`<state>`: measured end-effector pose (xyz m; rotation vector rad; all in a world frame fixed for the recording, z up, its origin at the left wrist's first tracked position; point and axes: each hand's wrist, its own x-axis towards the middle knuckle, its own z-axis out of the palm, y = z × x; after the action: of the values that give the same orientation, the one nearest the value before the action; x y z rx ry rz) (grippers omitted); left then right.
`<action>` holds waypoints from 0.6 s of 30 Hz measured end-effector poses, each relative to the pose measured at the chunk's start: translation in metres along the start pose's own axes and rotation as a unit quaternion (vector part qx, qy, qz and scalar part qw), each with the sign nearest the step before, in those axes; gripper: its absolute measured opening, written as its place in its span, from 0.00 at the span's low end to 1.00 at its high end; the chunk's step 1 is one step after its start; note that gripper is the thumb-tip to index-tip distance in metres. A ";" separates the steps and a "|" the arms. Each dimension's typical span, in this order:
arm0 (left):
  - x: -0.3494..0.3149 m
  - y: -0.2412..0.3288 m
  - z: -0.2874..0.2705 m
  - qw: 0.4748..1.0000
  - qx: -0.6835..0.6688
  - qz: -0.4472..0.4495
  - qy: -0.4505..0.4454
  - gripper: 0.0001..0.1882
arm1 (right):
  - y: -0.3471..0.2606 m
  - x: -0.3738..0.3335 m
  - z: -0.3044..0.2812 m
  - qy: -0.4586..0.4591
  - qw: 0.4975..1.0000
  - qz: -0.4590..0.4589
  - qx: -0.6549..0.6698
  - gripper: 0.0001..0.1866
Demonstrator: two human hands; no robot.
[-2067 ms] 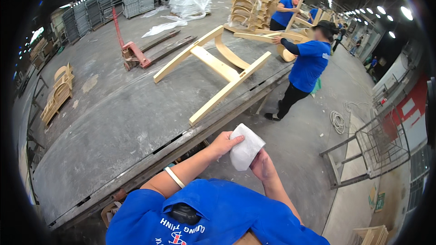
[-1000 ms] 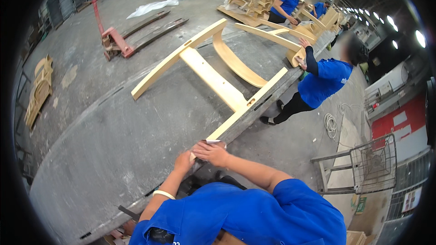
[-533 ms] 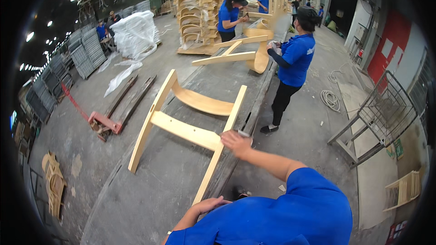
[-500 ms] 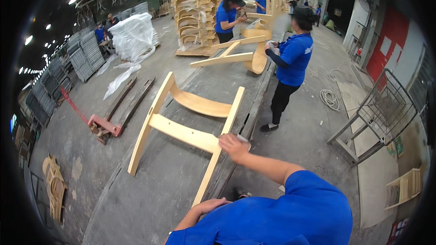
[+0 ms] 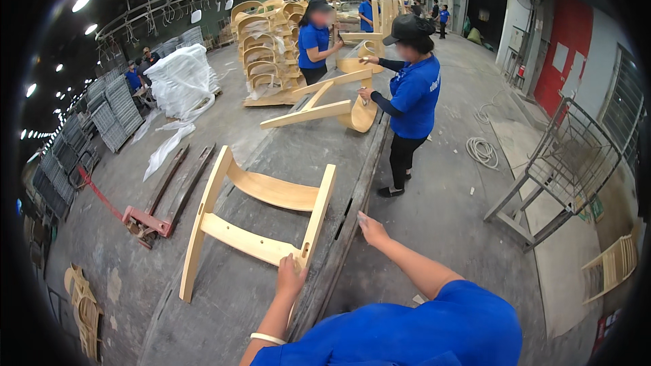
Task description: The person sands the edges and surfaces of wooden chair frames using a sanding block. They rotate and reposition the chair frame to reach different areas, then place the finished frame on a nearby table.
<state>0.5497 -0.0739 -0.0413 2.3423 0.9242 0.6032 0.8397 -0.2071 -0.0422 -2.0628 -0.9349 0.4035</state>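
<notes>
A pale wooden chair frame (image 5: 252, 237) rests on the grey work surface in front of me, two long side pieces joined by a flat rail and a curved one. My left hand (image 5: 291, 276) grips it where the flat rail meets the right side piece, just below a slot in that piece. Dark holes show along the flat rail. To the right, apart from the frame and over the edge of the work surface, is my right hand (image 5: 373, 230). Its fingers are drawn together, and whatever they may hold is hidden.
Farther along the work surface (image 5: 224, 329), a co-worker in blue (image 5: 415, 95) has both hands at another chair frame (image 5: 315, 114). A red pallet jack (image 5: 146, 220) stands on the floor at left. Stacked curved wooden parts (image 5: 268, 47) rise behind. A metal wire cart (image 5: 569, 169) is at right.
My right hand has left the frame's right side piece and moved right. My left hand has come up onto the joint. The frame sits lower in view. The co-worker has turned toward the other frame.
</notes>
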 end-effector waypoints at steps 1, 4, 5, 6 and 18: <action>0.007 0.003 0.009 0.998 0.035 0.039 0.036 0.33 | 0.012 -0.002 -0.001 -0.014 0.996 0.063 0.062 0.24; 0.012 0.006 0.027 0.996 0.071 0.042 0.033 0.33 | 0.040 -0.019 0.012 -0.028 0.991 0.069 0.108 0.24; 0.012 0.006 0.030 0.995 0.084 0.030 0.034 0.32 | 0.046 -0.025 0.019 -0.041 0.987 0.091 0.127 0.23; 0.012 0.006 0.031 0.995 0.080 0.041 0.053 0.30 | 0.051 -0.030 0.024 -0.057 0.985 0.104 0.123 0.23; 0.014 0.006 0.015 0.990 0.139 -0.029 -0.010 0.19 | 0.041 -0.019 0.007 -0.102 0.974 0.140 0.147 0.28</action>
<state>0.5705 -0.0727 -0.0457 2.5497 1.1256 0.4495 0.8426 -0.2328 -0.0797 -1.9035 -0.6526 0.8654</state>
